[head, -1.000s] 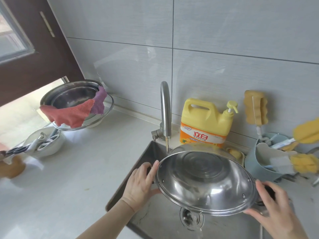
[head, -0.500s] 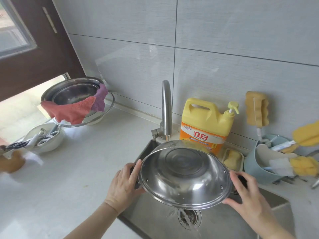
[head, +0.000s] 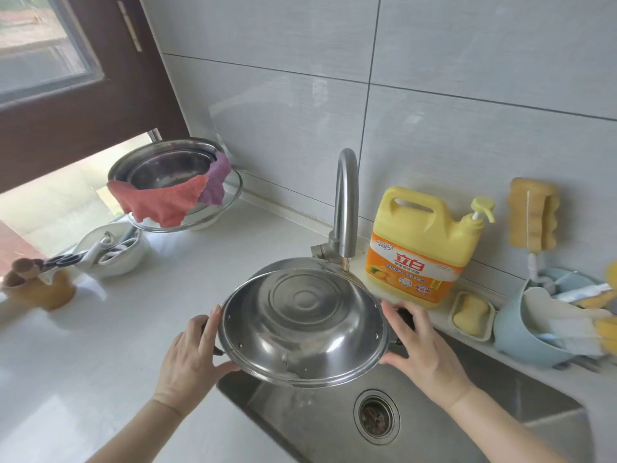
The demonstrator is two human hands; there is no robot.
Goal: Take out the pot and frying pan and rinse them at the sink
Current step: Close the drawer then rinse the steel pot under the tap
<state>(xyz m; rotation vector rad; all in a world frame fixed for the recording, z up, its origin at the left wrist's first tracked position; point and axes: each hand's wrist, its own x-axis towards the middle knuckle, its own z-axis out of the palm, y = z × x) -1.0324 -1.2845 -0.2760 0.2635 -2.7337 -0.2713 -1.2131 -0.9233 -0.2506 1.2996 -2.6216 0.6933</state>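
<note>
Head view: both hands grip the steel pot [head: 302,332] by its side handles, left hand [head: 192,357] at its left rim, right hand [head: 422,349] at its right. It is tilted, inside facing the camera, held over the sink [head: 500,389] just below the faucet [head: 345,202]. Yellow detergent jug [head: 422,242] stands behind.

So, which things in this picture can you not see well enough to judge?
- Pot handles, head view: the left hand and right hand cover them.
- Faucet water: at the spout, behind the pot rim, I cannot tell if any flows.
- Tools in the blue holder: blurred and cut off by the right edge.
- Brown object at the left edge: blurred, cannot be identified.
- Frying pan: not seen in this view.
</note>
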